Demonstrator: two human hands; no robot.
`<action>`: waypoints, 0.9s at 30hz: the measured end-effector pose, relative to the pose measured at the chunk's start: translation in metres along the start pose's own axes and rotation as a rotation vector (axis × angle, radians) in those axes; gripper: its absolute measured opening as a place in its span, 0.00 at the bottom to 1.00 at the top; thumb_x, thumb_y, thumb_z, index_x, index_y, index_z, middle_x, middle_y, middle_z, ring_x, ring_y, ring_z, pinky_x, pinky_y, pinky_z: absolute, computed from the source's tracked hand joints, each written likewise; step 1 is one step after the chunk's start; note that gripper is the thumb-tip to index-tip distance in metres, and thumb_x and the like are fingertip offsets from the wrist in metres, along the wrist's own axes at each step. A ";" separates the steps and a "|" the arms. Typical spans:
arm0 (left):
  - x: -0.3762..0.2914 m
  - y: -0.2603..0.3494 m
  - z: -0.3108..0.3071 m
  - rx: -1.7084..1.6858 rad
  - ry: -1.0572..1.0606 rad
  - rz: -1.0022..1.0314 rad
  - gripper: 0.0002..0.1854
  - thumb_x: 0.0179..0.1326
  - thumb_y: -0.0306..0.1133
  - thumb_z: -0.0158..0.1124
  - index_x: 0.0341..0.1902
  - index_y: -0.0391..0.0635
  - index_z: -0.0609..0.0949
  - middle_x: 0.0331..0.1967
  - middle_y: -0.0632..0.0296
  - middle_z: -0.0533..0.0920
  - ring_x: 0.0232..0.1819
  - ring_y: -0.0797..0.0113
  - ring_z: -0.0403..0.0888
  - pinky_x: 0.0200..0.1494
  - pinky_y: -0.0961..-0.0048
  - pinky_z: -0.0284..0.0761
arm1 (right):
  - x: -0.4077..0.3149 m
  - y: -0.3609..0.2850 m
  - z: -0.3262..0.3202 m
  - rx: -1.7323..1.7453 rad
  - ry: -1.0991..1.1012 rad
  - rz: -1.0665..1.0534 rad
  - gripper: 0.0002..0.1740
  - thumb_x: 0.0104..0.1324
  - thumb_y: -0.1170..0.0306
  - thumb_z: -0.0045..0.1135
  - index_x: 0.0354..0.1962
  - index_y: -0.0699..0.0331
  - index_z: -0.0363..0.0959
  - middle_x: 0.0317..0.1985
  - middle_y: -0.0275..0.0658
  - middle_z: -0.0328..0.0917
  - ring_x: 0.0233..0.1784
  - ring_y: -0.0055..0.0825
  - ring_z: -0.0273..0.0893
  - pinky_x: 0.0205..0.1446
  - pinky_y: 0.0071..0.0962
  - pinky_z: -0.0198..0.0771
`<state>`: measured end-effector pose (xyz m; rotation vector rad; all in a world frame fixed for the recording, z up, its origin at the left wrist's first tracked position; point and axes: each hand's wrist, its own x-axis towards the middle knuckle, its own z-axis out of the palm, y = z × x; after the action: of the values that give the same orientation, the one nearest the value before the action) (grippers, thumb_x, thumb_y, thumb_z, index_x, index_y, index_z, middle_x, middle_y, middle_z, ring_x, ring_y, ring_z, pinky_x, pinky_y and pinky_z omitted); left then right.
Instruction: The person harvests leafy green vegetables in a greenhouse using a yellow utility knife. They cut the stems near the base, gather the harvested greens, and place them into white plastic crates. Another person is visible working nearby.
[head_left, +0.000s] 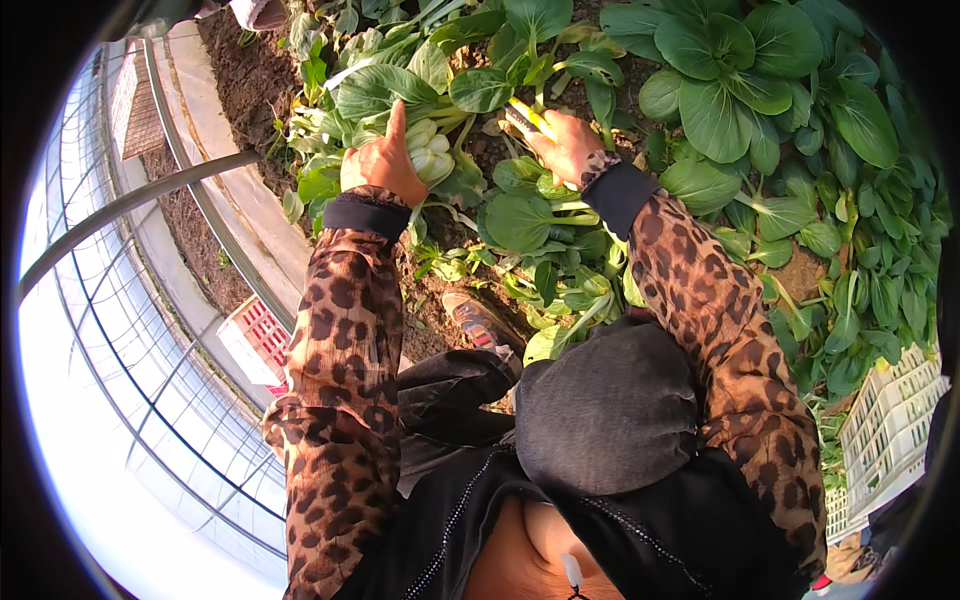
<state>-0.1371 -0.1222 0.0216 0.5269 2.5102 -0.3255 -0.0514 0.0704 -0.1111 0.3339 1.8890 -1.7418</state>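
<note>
My left hand (383, 158) rests at a pale-stemmed head of bok choy (430, 150), its index finger extended over a broad green leaf. Whether its other fingers grip the head cannot be told. In my right hand (568, 144) is a yellow-and-black cutting tool (531, 118), probably a utility knife, pointing up and left over the soil. Its blade is not clear to see. Leafy bok choy plants (517, 219) stand just below and between my hands. Cut-looking greens (319, 127) lie in a heap to the left of my left hand.
Large bok choy plants (716, 97) grow densely at the right. White plastic crates (892, 420) stand at the lower right, and a red-and-white crate (259, 341) at the left near a metal pipe (135, 199). My shoe (480, 319) is on the soil among low leaves.
</note>
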 end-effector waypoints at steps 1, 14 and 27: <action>-0.001 -0.005 0.007 -0.015 0.025 0.012 0.53 0.36 0.35 0.67 0.68 0.42 0.49 0.39 0.50 0.80 0.40 0.55 0.79 0.43 0.64 0.73 | 0.001 -0.002 0.004 -0.131 -0.014 0.000 0.18 0.63 0.64 0.46 0.42 0.71 0.65 0.19 0.39 0.71 0.12 0.25 0.70 0.15 0.24 0.68; -0.018 -0.011 0.037 0.025 0.173 -0.012 0.43 0.35 0.32 0.64 0.63 0.50 0.62 0.34 0.51 0.79 0.42 0.54 0.76 0.50 0.63 0.65 | 0.033 -0.026 0.017 -0.072 -0.151 0.330 0.20 0.63 0.60 0.46 0.39 0.72 0.70 0.21 0.43 0.75 0.22 0.34 0.76 0.29 0.32 0.72; -0.122 -0.015 -0.004 -0.111 0.539 0.119 0.43 0.31 0.34 0.69 0.60 0.49 0.67 0.32 0.56 0.79 0.35 0.58 0.76 0.44 0.64 0.67 | -0.095 -0.014 -0.003 0.578 -0.024 0.040 0.22 0.54 0.67 0.62 0.43 0.71 0.66 0.30 0.39 0.73 0.23 0.20 0.72 0.18 0.21 0.70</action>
<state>-0.0510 -0.1705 0.0946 0.8013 2.9692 0.0096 0.0183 0.0884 -0.0482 0.5520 1.3161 -2.2259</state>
